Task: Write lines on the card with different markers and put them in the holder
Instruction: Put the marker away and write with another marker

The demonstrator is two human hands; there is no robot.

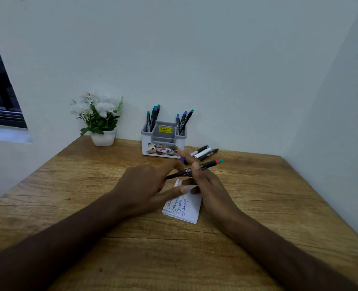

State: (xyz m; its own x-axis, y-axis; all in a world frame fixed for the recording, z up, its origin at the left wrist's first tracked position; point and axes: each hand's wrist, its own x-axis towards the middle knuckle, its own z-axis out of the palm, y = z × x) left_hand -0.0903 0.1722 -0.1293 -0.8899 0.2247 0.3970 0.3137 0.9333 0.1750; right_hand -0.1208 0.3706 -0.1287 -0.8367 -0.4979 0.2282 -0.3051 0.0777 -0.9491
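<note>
A small stack of white cards (pixel 191 213) lies on the wooden table (pixel 90 185), with handwritten lines in red, green and blue on the top one. My right hand (pixel 209 185) is shut on a black marker (pixel 207 165) with a red and green end, held slanted above the card's far edge. My left hand (pixel 142 185) is beside it, fingers spread, thumb resting on the card; the marker's tip end crosses over its fingers. The grey-and-white holder (pixel 163 143) stands behind the hands with several markers upright in its two side compartments.
Three loose markers (pixel 203 153) lie on the table right of the holder, and something blue shows at my fingertips. A white potted plant (pixel 100 122) stands at the back left. Walls close the table at the back and right; a window (pixel 0 97) is at the left.
</note>
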